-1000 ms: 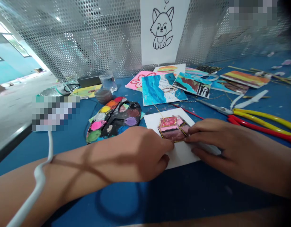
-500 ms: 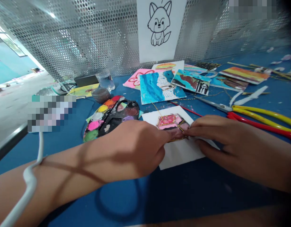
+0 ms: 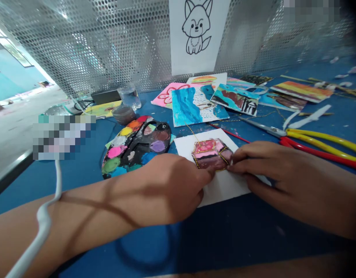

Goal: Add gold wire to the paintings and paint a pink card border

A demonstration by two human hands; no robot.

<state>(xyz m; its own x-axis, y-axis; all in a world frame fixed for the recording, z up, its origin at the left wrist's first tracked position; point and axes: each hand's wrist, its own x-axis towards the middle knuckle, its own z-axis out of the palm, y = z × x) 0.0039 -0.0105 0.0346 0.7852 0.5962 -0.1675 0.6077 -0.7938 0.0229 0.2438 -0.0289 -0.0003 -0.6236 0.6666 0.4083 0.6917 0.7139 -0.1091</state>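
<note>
On a white sheet (image 3: pixel 224 189) lies a small painting in pink, mauve and black (image 3: pixel 209 154), its shapes outlined with thin gold cord (image 3: pixel 223 151). My left hand (image 3: pixel 178 185) is curled closed, with a fingertip pressed at the painting's lower edge; anything inside it is hidden. At the painting's lower right corner, the fingers of my right hand (image 3: pixel 261 170) come together in a pinch where the gold cord runs. A loose strand of the cord trails from the painting's top left toward a blue and white painting (image 3: pixel 199 106).
A paint palette (image 3: pixel 131 148) sits left, near a murky cup (image 3: pixel 123 114) and a clear cup (image 3: pixel 129 98). Scissors (image 3: pixel 284 133) with red and yellow handles lie right. Several small paintings (image 3: pixel 237 99) fill the back, below a fox drawing (image 3: pixel 198 34) on a perforated metal screen (image 3: pixel 122 42).
My left hand has drawn slightly down and off the painting, showing more of its lower left. My right hand stays at the corner. The camera view has shifted slightly.
</note>
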